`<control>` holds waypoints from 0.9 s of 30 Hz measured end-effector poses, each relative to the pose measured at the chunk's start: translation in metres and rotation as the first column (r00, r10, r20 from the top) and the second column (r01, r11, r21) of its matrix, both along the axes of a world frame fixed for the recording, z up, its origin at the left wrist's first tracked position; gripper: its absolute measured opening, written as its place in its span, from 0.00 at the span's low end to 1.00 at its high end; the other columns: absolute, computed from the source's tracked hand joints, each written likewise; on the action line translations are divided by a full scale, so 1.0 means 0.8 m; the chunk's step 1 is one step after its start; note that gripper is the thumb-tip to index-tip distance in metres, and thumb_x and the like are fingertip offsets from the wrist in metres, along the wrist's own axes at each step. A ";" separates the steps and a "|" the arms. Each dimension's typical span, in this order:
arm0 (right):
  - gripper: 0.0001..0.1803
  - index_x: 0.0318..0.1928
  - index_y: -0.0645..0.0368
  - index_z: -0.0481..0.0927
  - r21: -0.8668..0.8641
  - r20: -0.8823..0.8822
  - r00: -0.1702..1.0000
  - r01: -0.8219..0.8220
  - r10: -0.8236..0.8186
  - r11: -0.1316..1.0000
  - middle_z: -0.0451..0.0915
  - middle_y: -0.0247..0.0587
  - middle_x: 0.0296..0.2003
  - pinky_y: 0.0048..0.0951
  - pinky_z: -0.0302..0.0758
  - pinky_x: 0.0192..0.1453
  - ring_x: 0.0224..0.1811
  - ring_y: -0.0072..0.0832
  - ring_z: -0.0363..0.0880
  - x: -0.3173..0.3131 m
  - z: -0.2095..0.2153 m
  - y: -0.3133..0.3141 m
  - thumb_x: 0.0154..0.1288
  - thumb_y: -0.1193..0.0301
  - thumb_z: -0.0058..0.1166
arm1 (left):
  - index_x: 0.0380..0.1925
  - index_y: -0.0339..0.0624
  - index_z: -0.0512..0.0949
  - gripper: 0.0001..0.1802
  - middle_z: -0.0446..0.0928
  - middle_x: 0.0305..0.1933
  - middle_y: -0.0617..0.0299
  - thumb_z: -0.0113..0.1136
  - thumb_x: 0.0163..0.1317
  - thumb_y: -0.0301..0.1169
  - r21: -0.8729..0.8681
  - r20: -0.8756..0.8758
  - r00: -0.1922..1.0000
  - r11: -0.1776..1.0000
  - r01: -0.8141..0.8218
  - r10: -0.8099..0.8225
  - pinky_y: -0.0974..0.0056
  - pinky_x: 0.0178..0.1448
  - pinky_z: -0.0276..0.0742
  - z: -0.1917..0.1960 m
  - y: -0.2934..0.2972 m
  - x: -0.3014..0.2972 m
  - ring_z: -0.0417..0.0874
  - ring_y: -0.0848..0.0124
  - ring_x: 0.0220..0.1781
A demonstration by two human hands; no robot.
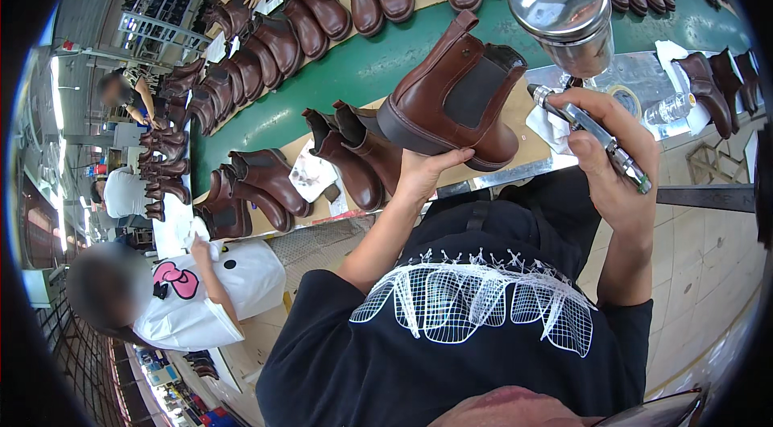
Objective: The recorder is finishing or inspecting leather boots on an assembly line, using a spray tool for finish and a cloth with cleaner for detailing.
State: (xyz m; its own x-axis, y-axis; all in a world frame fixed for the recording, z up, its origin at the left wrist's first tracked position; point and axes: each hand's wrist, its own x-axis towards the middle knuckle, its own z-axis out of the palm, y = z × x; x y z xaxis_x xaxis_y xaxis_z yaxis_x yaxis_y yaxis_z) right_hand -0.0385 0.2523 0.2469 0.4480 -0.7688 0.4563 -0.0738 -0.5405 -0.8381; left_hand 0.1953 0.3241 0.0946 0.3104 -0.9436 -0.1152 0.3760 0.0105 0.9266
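My left hand (428,173) grips a brown leather ankle boot (425,99) under its sole, holding it tilted above the bench. The boot has dark elastic side panels and a pull tab at the top. In my right hand (620,152) is a metal spray gun (597,131), with my fingers wrapped round its body. A shiny metal cup (560,4) rises above the gun's front end. The gun's nozzle end points toward the boot, a short gap apart from it. A pair of similar boots (348,165) stands on the bench just left of the held one.
Behind the bench runs a green conveyor belt (322,97), with rows of brown boots (278,45) along both sides. A tape roll (625,97), a clear plastic bottle (670,108) and white cloth (549,127) lie at right. A person in white (211,294) works on my left; others stand farther off.
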 end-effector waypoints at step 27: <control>0.17 0.44 0.57 0.84 -0.011 -0.212 0.968 -0.141 0.136 0.990 0.86 0.33 0.38 0.27 0.61 0.43 0.34 0.24 0.82 0.009 -0.007 0.032 0.56 0.64 0.69 | 0.55 0.34 0.73 0.36 0.81 0.51 0.56 0.77 0.44 0.16 0.122 0.043 0.999 0.992 0.015 -0.020 0.61 0.59 0.78 0.007 0.003 0.000 0.82 0.65 0.53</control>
